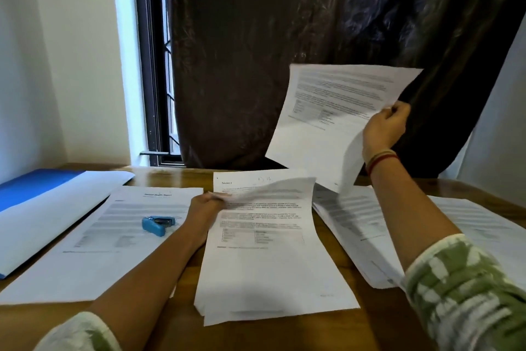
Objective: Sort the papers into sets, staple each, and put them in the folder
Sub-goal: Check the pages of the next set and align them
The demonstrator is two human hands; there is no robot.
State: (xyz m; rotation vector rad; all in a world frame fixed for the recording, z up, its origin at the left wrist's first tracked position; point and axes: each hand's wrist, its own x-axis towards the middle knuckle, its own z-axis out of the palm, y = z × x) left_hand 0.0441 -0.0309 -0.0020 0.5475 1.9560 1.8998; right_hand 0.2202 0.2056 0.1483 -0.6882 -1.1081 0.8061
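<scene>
My right hand [384,128] pinches the right edge of a printed sheet [327,123] and holds it in the air above the table's far side. My left hand [203,207] grips the upper left corner of a blurred sheet [273,188] lifted off the middle pile of papers [270,268]. Another paper set [96,239] lies to the left with a small blue stapler [157,224] on top of it. A third pile [361,228] lies on the right, partly under my right forearm. The open blue folder [37,208] lies at the far left.
The wooden table [182,319] carries everything. More white sheets [481,225] lie at the right edge. A dark curtain [313,37] hangs behind the table, with a barred window [153,66] and a white wall to the left.
</scene>
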